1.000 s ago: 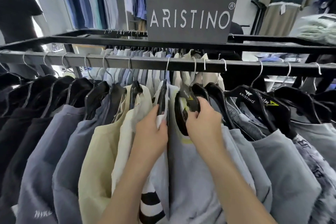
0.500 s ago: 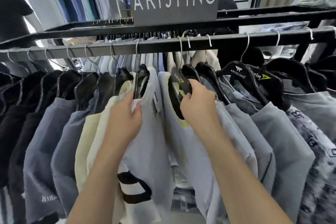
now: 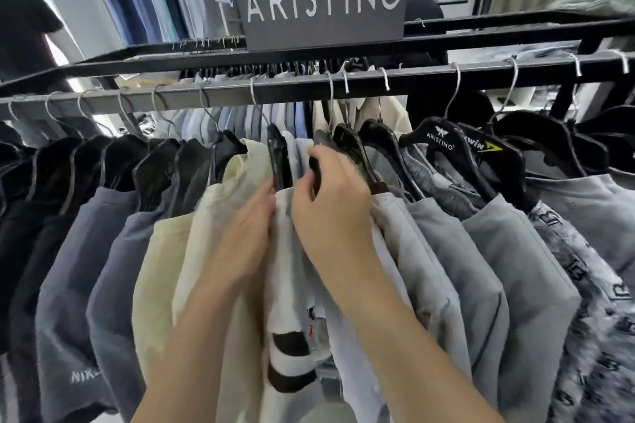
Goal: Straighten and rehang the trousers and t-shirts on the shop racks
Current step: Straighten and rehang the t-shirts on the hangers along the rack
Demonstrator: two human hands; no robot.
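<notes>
Straightening mid-rail (image 3: 213, 94): right hand (image 3: 331, 206) grips a black hanger (image 3: 322, 140); left hand (image 3: 245, 233) touches the white t-shirt (image 3: 288, 285), its grip too blurred to tell. Next, probably squaring the shirt.

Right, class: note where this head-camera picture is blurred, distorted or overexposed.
Head view: the left hand is smeared by motion, the right hand on its black hanger less so, while the ARISTINO sign reads sharp; head view: the wide lens slightly bows the rail; head view: the bright background at far left is blown out.
</notes>
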